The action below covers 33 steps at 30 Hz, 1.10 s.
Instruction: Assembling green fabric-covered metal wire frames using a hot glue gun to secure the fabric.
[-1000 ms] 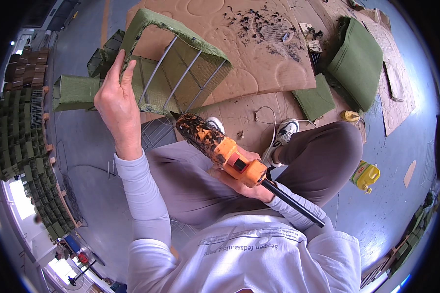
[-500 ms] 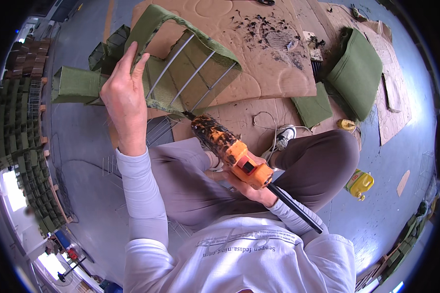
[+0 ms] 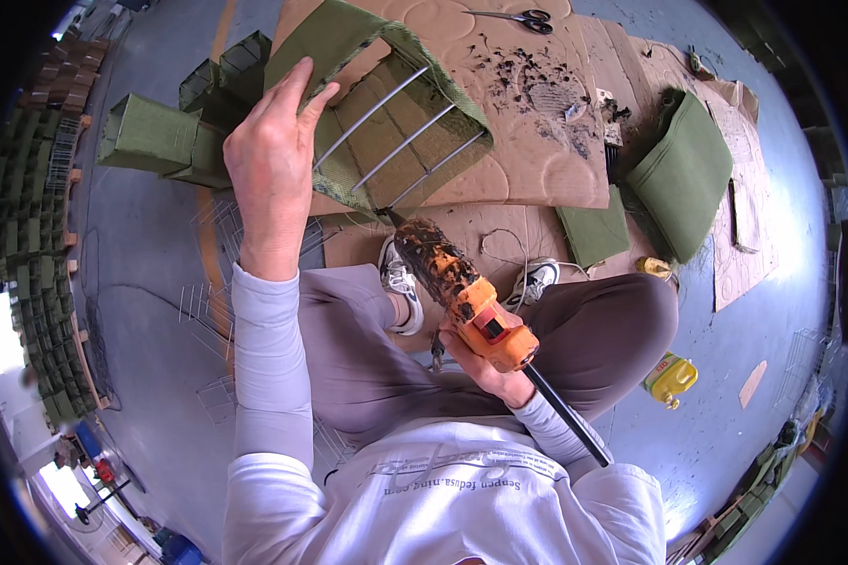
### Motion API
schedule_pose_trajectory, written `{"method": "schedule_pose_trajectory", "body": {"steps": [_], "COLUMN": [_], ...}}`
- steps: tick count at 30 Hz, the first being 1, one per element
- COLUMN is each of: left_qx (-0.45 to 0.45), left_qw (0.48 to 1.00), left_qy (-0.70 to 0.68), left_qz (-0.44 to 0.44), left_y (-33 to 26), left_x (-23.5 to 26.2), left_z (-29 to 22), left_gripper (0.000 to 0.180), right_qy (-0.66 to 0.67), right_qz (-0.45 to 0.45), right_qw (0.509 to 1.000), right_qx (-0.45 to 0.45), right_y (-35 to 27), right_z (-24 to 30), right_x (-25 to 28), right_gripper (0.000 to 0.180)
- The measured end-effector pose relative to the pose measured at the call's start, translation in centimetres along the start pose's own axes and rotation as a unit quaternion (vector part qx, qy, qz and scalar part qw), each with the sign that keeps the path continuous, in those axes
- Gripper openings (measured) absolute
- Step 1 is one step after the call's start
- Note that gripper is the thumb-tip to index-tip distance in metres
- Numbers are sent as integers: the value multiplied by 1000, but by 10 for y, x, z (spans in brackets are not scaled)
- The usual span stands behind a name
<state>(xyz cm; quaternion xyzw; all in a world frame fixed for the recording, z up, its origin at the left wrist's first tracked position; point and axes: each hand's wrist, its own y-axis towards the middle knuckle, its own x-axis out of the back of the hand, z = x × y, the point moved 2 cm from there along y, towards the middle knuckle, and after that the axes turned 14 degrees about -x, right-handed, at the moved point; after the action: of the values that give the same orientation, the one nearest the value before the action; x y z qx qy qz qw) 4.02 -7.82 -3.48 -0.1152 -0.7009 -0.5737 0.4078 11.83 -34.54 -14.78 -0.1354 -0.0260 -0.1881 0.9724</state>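
Note:
A green fabric box with thin metal bars across its opening [image 3: 325, 42] is propped in front of me, tilted. My left hand [image 3: 275, 155] grips its upper left rim, thumb and fingers on either side of the cloth. In my right hand [image 3: 488, 369] is an orange hot glue gun [image 3: 466, 297], its front half caked with dark residue. A black glue stick [image 3: 567, 414] juts from its rear. The gun's dark nozzle [image 3: 393, 217] is at the box's lower corner, beside the bar ends; whether it touches is hard to tell.
Cardboard [image 3: 537, 179] spattered with black bits lies ahead, with scissors [image 3: 535, 21] at its far edge. Folded green cloth [image 3: 683, 179] is at the right, a yellow jug [image 3: 671, 379] nearer. More green boxes [image 3: 151, 137] and wire frames [image 3: 219, 311] are at the left.
The box and both hands now appear slightly farther right, with the nozzle still by the lower corner. The whole view has shifted, bringing the scissors and my left shoe into fuller sight.

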Motion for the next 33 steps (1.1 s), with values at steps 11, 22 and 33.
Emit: {"method": "schedule_pose_trajectory", "body": {"steps": [11, 22, 33], "left_qx": [-10, -14, -27], "left_qw": [1000, 999, 1000], "left_qy": [3, 8, 0], "left_qz": [4, 28, 17], "left_y": [3, 6, 6], "left_x": [-2, -3, -10], "left_z": [-2, -6, -7], "left_gripper": [30, 30, 33], "right_qy": [73, 95, 86], "right_qz": [-9, -7, -22], "right_qw": [997, 994, 996], "right_qx": [-35, -59, -30], "right_y": [3, 0, 5], "right_z": [-12, -6, -8], "right_x": [0, 10, 18], "right_gripper": [14, 16, 15]}}
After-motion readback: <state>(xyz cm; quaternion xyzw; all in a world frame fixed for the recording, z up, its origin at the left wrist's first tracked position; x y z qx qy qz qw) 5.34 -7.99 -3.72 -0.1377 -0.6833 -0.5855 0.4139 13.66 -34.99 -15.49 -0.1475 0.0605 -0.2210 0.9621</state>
